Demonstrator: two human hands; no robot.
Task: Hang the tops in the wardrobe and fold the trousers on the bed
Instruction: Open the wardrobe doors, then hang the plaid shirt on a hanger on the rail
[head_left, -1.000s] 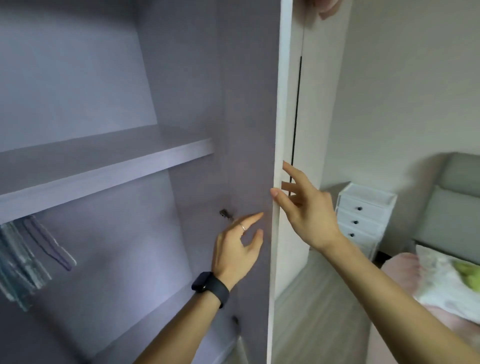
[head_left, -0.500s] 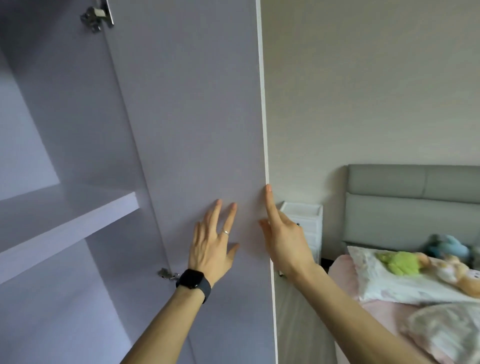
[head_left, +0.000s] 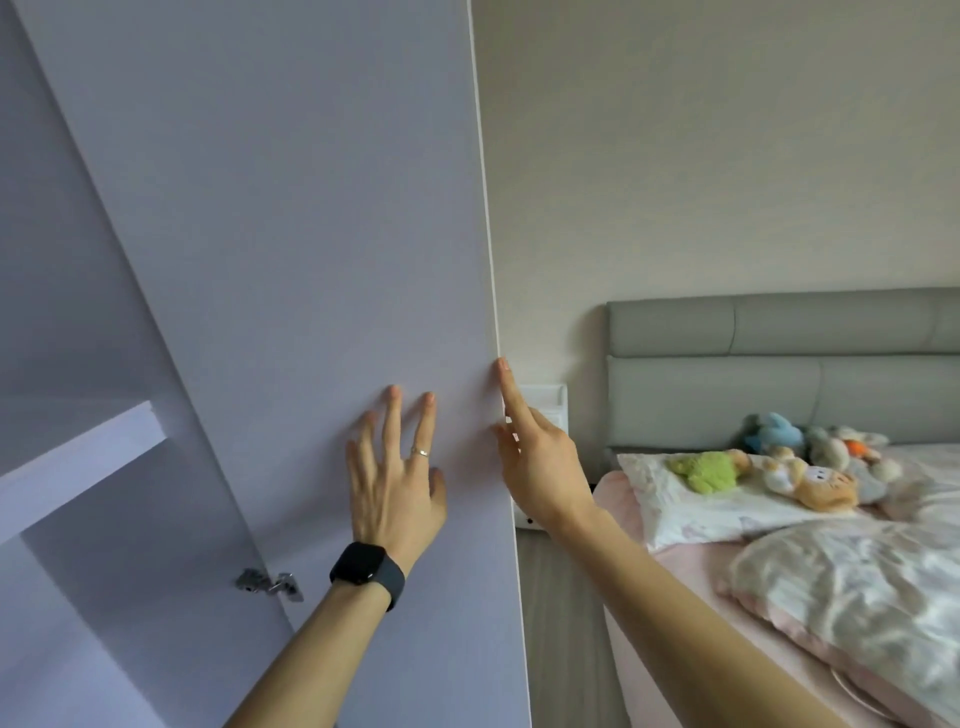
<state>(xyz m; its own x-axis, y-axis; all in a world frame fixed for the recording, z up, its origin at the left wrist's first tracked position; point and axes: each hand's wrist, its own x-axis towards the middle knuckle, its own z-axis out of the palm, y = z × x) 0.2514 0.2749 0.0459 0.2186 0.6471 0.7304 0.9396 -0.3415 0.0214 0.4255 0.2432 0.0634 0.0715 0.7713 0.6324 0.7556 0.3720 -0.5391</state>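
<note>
Stands at the open wardrobe door (head_left: 311, 234), on the left of the scene, with both hands on it. Presses the left hand (head_left: 395, 488) flat against the door's inner face, fingers straight and spread, holding nothing: probably to spread the push over the panel and spare the hinge (head_left: 267, 583) low on the left. Lays the right hand (head_left: 540, 473) at the door's free edge, index finger straight up along it and thumb on the near face; hides the other fingers behind the panel, so cannot tell whether clamped on the edge or merely guiding it. Seems to be clearing the way to the shelf (head_left: 78, 462) and the hanging space. Shows no tops or trousers anywhere; leaves the bed (head_left: 685, 577), at right with its pillow (head_left: 670, 499) and plush toys (head_left: 779, 467), waiting for the folding.
</note>
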